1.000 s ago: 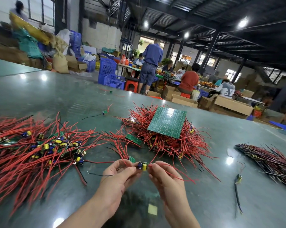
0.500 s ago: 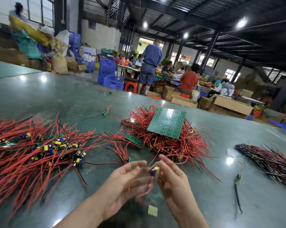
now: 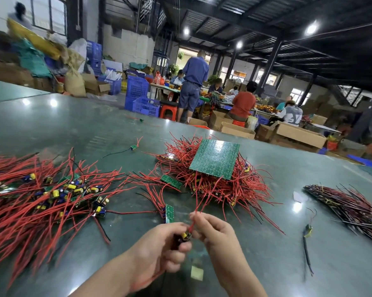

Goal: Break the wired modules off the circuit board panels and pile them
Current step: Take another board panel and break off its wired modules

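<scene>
- Since the earlier frames both hands had drawn closer to the body and lower, and the small module that was stretched flat between them now sat bunched between the fingertips, its red wires pointing up.
- The green tabletop carried everything: a big loose pile of separated modules to the left, and in the middle a heap of wired panels topped by a bare green board lying face down.
- A darker bundle of wires lay well apart at the right edge.
- A narrow strip of board stood just beyond the hands, probably the piece the module had come off.
- The left hand was curled round the module, gripping its body, likely to steady it.
- The right hand pinched the red wires just above the module, seemingly to free them from the heap behind.
- The module looked small, with a yellow part and a dark part on it; motion blur hid the rest.
- Judging by the pile, it was bound leftward next.
</scene>
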Motion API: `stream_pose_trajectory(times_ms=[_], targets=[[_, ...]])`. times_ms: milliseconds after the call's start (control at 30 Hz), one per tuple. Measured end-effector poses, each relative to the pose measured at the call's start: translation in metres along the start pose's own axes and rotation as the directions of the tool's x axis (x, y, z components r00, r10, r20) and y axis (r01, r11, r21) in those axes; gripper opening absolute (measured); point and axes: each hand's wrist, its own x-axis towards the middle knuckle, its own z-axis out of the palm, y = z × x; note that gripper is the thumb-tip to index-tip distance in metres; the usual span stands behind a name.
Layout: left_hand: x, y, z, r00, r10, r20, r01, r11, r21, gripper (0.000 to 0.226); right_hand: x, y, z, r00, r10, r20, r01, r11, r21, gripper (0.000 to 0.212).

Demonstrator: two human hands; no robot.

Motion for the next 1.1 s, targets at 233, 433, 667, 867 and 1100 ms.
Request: stream_pose_trajectory(times_ms=[233, 433, 667, 867, 1100], targets=[[-0.002, -0.005, 0.010, 0.999, 0.040, -0.018, -0.041, 0.999, -0.026, 0.023, -0.001, 0.004, 0.008, 0.983, 0.109, 0.147, -0.154, 0.924, 0.349, 0.051], [0.006, -0.022, -0.001, 0.799, 0.497, -0.339, -0.289, 0.811, 0.509, 0.023, 0.001, 0.004, 0.004, 0.942, -0.307, -0.138, 0.200, 0.840, -0.504, 0.020], [0.007, -0.022, -0.002, 0.765, 0.544, -0.345, -0.294, 0.771, 0.565, 0.008, 0.000, 0.004, 0.006, 0.933, -0.351, -0.083, 0.235, 0.767, -0.597, 0.030], [0.003, -0.019, 0.007, 0.829, 0.446, -0.337, -0.295, 0.861, 0.414, 0.013, 0.000, 0.005, 0.005, 0.946, -0.309, -0.103, 0.218, 0.835, -0.504, 0.013], [0.002, -0.018, 0.013, 0.819, 0.479, -0.317, -0.332, 0.845, 0.419, 0.022, -0.002, 0.002, 0.003, 0.996, -0.036, -0.085, 0.024, 0.991, -0.132, 0.012]])
